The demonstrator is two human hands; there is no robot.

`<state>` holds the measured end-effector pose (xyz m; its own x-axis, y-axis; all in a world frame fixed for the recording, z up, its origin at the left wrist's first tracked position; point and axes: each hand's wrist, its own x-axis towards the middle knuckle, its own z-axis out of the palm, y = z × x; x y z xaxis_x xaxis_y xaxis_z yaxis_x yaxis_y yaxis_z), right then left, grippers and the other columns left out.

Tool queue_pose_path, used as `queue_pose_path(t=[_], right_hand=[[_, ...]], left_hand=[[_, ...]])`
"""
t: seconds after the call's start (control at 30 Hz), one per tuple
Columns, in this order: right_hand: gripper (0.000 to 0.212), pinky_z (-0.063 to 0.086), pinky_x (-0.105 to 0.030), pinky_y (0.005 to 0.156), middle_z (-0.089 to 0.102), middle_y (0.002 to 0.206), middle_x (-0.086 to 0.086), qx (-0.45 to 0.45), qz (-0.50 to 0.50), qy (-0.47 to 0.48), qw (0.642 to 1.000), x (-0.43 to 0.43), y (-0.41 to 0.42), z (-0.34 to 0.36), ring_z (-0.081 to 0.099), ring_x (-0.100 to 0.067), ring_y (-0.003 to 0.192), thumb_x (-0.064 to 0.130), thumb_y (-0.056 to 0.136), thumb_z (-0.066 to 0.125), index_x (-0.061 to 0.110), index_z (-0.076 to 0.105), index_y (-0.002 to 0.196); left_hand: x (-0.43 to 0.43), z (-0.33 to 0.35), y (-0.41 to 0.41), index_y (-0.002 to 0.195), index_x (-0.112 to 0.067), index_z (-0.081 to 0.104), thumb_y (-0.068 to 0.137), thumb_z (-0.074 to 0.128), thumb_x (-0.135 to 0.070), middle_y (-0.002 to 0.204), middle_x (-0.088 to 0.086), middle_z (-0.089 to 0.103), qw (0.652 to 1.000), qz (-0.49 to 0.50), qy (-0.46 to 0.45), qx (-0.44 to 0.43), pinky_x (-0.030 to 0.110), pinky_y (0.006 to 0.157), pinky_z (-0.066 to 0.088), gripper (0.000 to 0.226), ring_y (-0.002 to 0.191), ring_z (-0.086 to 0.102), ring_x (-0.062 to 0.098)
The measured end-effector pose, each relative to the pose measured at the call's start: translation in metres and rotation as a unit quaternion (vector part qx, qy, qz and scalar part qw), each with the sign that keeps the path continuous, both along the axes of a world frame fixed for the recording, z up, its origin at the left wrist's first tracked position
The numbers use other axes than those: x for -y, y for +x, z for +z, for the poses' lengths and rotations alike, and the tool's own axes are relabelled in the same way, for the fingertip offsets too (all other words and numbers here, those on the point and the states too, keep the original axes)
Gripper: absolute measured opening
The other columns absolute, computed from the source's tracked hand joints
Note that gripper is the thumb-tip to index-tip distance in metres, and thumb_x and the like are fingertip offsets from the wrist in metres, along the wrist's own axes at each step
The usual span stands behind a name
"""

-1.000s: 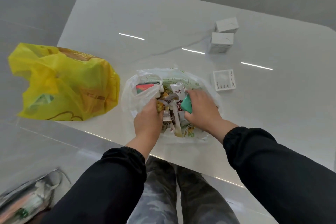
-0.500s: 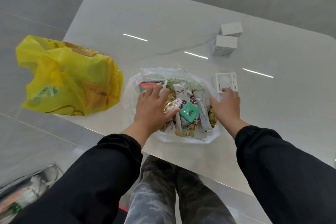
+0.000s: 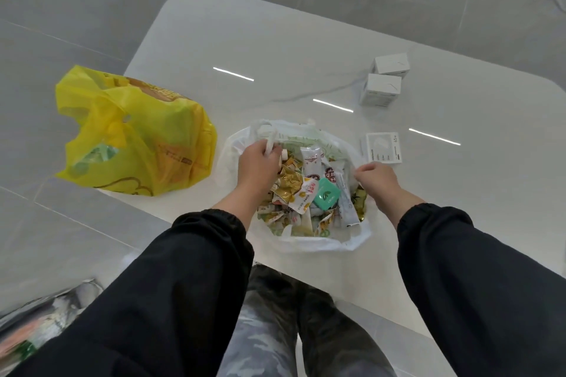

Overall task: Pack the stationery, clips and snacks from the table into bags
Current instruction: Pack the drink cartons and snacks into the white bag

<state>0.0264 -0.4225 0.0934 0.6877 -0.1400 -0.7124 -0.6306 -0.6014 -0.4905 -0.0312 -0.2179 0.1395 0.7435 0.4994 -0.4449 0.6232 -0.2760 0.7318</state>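
White bag (image 3: 309,243) sits at the 6 o'clock edge of the table (image 3: 275,49), right in front of the person. Its mouth is spread wide, so the load shows: snacks (image 3: 291,193) in crumpled sachets and sticks, with a green case (image 3: 327,197) lying on top. The left hand (image 3: 260,164) has its fingers curled round the handle (image 3: 269,135) at 11 o'clock of the mouth. The right hand (image 3: 378,180) is curled at the rim at 3 o'clock and appears to pinch the film there, though its fingertips are hidden. Holding two opposite sides like this reads as gathering the mouth, either to close it or to keep it open for more. A yellow bag (image 3: 137,138), already bulging, slumps at 9 o'clock, parked out of the way. Not yet packed are a flat box (image 3: 384,148) just beside the white bag at 2 o'clock, within easy reach of the right hand, and two small boxes (image 3: 381,89) touching each other further off at 1 o'clock. The job seems near its end, with three boxes left on the table.
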Motion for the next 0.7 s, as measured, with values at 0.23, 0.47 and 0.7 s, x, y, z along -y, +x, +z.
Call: queue_pose_path(t=[0.23,0.47,0.7], right_hand=[[0.028,0.052,-0.039,0.079,0.055,0.106,-0.015,-0.111,0.032,0.004,0.993,0.012,-0.020,-0.007,0.057,-0.032,0.093,0.000,0.086,0.061,-0.003,0.045,0.108],[0.027,0.036,-0.026,0.061,0.045,0.060,-0.003,0.115,0.082,-0.017,0.990,-0.004,-0.022,0.015,0.045,-0.021,0.067,-0.002,0.084,0.045,0.008,0.049,0.059],[0.025,0.042,-0.027,0.058,0.048,0.064,-0.003,0.090,-0.160,0.304,0.935,-0.029,0.002,0.070,0.047,-0.016,0.062,-0.004,0.084,0.045,0.010,0.051,0.064]], left_hand=[[0.000,0.021,-0.015,0.095,-0.021,0.055,0.098,0.047,-0.028,0.096,0.013,0.064,0.995,0.004,-0.069,0.076,0.015,0.047,0.044,0.011,0.069,0.056,0.016],[-0.015,0.022,-0.025,0.084,-0.040,0.054,0.101,0.040,-0.018,0.081,-0.012,0.060,0.992,-0.030,-0.030,0.121,0.034,0.060,0.046,0.031,0.059,0.050,0.011],[-0.033,0.046,-0.019,0.084,-0.013,0.061,0.100,0.041,-0.007,0.042,-0.009,0.043,0.973,0.013,-0.128,0.193,0.029,0.058,0.046,0.026,0.046,0.047,0.015]])
